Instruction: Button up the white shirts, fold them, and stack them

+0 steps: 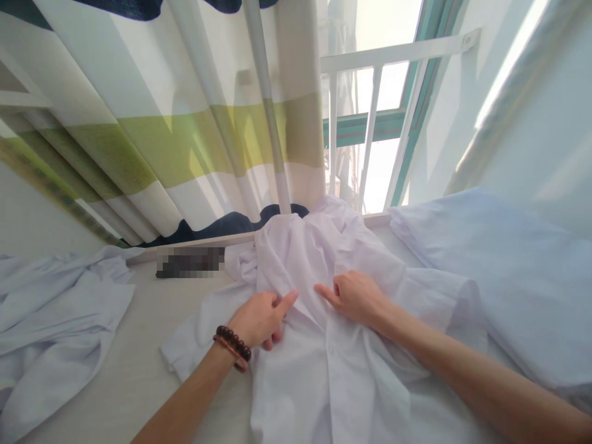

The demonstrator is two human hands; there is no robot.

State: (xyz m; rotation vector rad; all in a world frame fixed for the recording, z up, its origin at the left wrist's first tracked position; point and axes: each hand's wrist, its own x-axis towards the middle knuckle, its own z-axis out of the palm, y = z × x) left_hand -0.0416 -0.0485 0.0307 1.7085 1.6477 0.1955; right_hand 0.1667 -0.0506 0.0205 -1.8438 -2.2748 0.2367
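Observation:
A white short-sleeved shirt (296,382) lies spread and creased in front of me, its buttoned front facing up. Over the left part of its chest is my left hand (262,319), fingers curled in against the cloth and thumb stretched to the right. A beaded bracelet circles that wrist. My right hand (355,297) is closed at the shirt's front, a little right of the middle, with one digit pointing left. Cloth bunches between and beyond the two hands. The fingers partly hide what they grip.
More white cloth (55,333) lies at the left, and a smooth white stack of fabric (518,277) at the right. A blurred dark object (190,263) rests by the back edge. Behind are a striped curtain (194,142), a white railing (370,123) and a window.

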